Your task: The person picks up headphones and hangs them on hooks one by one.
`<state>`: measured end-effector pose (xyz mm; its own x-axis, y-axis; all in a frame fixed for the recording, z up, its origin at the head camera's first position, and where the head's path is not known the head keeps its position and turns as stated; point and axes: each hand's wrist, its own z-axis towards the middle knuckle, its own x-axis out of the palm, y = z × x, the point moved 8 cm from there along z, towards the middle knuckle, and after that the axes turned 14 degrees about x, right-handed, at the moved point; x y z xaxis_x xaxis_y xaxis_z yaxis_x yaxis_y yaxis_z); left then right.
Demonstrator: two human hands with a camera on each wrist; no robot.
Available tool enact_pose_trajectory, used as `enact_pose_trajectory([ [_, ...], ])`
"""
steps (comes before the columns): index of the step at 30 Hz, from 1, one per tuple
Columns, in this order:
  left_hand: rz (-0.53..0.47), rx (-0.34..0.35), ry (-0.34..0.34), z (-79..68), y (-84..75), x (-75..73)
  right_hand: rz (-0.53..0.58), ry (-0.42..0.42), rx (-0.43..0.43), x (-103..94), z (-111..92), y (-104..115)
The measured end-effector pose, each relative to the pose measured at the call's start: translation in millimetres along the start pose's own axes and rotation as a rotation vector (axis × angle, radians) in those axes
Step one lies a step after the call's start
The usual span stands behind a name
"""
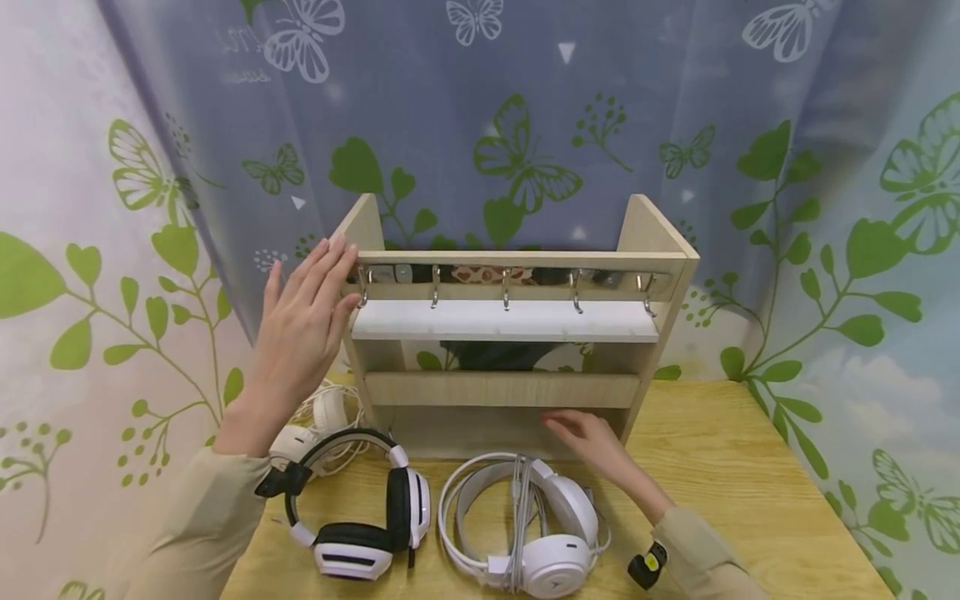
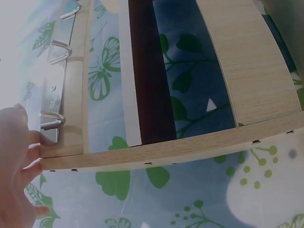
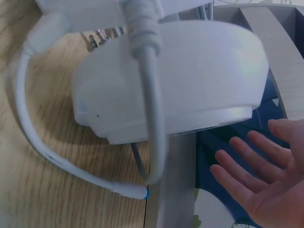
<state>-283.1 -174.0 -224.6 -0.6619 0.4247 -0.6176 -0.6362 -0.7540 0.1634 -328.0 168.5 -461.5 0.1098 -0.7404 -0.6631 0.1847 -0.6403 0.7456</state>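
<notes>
A pale wooden rack (image 1: pixel 502 390) with a row of metal hooks (image 1: pixel 506 292) along its top front board stands on the table. My left hand (image 1: pixel 300 325) rests its straight fingers on the rack's upper left corner, and the left wrist view shows fingertips against that side edge. Low in front of the rack, toward its right side, my right hand (image 1: pixel 596 446) holds nothing, its fingers extended in the right wrist view. White headphones (image 1: pixel 558 571) with a bundled grey cable lie just below that hand. To their left are black-and-white headphones (image 1: pixel 356 550).
Another white pair of headphones (image 1: pixel 330 410) with tangled cable lies at the rack's left foot, partly hidden by my left arm. The yellowish wooden table (image 1: pixel 735 483) extends to the right. A patterned curtain (image 1: pixel 450 100) hangs close behind the rack.
</notes>
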Motion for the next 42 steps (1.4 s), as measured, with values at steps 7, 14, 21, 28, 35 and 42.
enact_pose_trajectory([
  [7, -0.017, 0.001, -0.014, 0.9, -0.7, 2.0, 0.0, 0.043, 0.027, 5.2, 8.1, -6.2],
  [14, -0.015, 0.017, -0.07, 0.3, -1.1, 0.9, 0.089, 0.158, 0.039, 15.6, 10.9, -10.7],
  [21, -0.008, 0.01, -0.082, 0.3, -0.1, -1.0, 0.107, 0.268, 0.075, 32.3, 14.0, -16.7],
  [28, -0.008, 0.005, -0.09, 0.5, -0.5, -1.5, -0.042, 0.277, 0.054, 45.2, 12.4, -22.4],
  [35, -0.011, -0.007, -0.093, 0.0, -0.7, -1.8, -0.028, 0.373, 0.048, 57.1, 5.8, -20.6],
  [42, -0.013, -0.02, -0.09, -0.4, -0.3, -0.5, -0.014, 0.352, 0.084, 58.4, 3.0, -19.1],
])
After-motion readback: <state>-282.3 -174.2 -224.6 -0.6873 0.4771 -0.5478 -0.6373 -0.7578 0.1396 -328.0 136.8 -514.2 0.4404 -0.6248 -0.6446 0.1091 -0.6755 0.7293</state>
